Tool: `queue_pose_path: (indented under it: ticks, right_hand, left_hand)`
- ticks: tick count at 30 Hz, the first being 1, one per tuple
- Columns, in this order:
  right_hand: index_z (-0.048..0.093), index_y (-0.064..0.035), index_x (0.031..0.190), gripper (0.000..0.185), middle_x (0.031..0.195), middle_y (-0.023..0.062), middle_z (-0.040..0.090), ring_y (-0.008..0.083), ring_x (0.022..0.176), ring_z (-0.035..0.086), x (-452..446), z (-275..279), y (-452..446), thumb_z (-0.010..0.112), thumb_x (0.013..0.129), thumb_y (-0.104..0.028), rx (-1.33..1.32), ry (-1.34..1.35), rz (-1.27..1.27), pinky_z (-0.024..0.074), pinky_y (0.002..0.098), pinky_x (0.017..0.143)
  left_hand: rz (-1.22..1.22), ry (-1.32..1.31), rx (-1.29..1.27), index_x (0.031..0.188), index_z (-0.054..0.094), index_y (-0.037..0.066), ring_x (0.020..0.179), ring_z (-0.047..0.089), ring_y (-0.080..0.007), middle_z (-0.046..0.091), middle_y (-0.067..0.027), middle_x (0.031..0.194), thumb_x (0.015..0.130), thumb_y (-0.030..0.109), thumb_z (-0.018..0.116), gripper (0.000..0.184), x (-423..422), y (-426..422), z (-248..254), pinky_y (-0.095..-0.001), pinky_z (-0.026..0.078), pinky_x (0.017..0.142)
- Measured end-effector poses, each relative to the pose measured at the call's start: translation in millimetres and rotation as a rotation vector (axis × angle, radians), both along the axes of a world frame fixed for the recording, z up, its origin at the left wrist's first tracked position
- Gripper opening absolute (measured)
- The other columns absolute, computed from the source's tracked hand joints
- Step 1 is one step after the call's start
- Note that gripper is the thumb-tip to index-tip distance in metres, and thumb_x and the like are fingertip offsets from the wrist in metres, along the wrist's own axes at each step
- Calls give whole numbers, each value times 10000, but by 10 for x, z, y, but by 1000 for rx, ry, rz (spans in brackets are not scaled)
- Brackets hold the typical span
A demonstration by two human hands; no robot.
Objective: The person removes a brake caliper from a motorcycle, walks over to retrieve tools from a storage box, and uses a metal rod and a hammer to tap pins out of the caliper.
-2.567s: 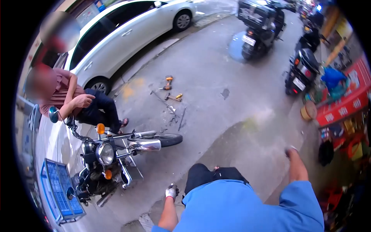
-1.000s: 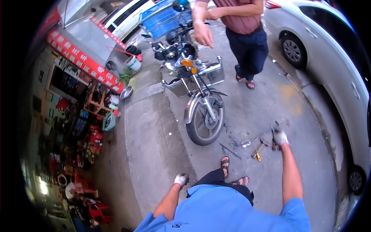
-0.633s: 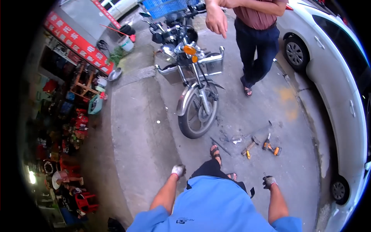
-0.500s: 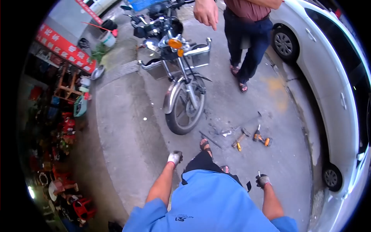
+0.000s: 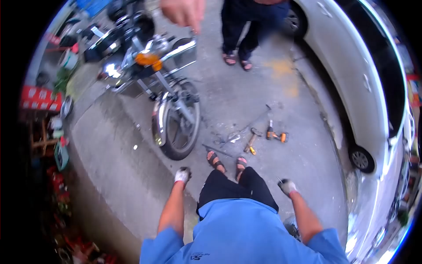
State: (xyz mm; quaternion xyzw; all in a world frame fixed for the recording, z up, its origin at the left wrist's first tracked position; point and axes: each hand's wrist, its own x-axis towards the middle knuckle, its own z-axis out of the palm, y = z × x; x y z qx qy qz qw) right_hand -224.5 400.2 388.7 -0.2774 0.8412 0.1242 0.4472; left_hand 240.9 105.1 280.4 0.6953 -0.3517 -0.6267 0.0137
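Note:
My left hand (image 5: 183, 175), in a white-and-dark work glove, hangs to the left of my legs with its fingers curled and nothing visible in them. On the other side, my gloved right hand (image 5: 288, 187) is closed on a thin pale stick (image 5: 279, 180) that looks like a cigarette. Ahead on the concrete lie an orange-and-black cordless drill (image 5: 278, 137), a hammer (image 5: 252, 139), a yellow-handled tool (image 5: 252, 151) and a dark bar (image 5: 218, 151) close to my feet. Neither hand touches them. A motorcycle (image 5: 169, 114) stands ahead to the left.
A white car (image 5: 347, 66) lines the right side. Another person in dark trousers (image 5: 252, 26) stands ahead; a bare hand (image 5: 182, 11) points downward at the top, above the motorcycle. A low concrete step (image 5: 127, 114) runs along the left. A red sign (image 5: 41, 99) is farther left.
My view has turned, so the motorcycle, tools and car sit farther left. My feet are now side by side near the dark bar. The right hand still holds the thin stick.

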Motion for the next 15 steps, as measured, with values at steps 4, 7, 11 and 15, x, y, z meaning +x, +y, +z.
queue_pose_path:
  ticks: [4, 7, 11, 15]
  right_hand:
    - [668, -102, 1082, 436, 1055, 178, 666, 350, 955, 649, -608, 316, -1057, 490, 903, -458, 33, -73, 50, 508, 437, 811]
    - [666, -60, 990, 360, 940, 182, 678, 300, 781, 646, -1537, 107, -1109, 507, 893, -369, 105, -32, 427, 491, 444, 709]
    - [740, -185, 929, 273, 969, 69, 702, 206, 869, 617, -2447, -238, 302, 748, 666, -259, 726, -179, 566, 500, 393, 761]
    - [709, -191, 1076, 401, 1137, 50, 672, 228, 1023, 617, -1857, -92, 1957, 739, 732, -393, 872, -520, 381, 484, 416, 878]
  left_hand:
    - [74, -27, 50, 989, 605, 72, 540, 556, -136, 603, -46, 715, 889, 225, 582, 184, 100, 43, -30, -296, 414, 454]
    - [194, 6, -15, 974, 605, 82, 530, 541, -127, 595, -38, 711, 880, 228, 598, 173, -15, 43, 259, -287, 405, 448]
    - [213, 63, -109, 949, 635, 58, 543, 557, -144, 632, -60, 710, 872, 194, 602, 159, -95, 253, 480, -305, 445, 473]
    - [-9, -32, -135, 683, 642, 79, 526, 566, -155, 627, -76, 627, 905, 302, 482, 353, -147, 632, 432, -329, 438, 508]
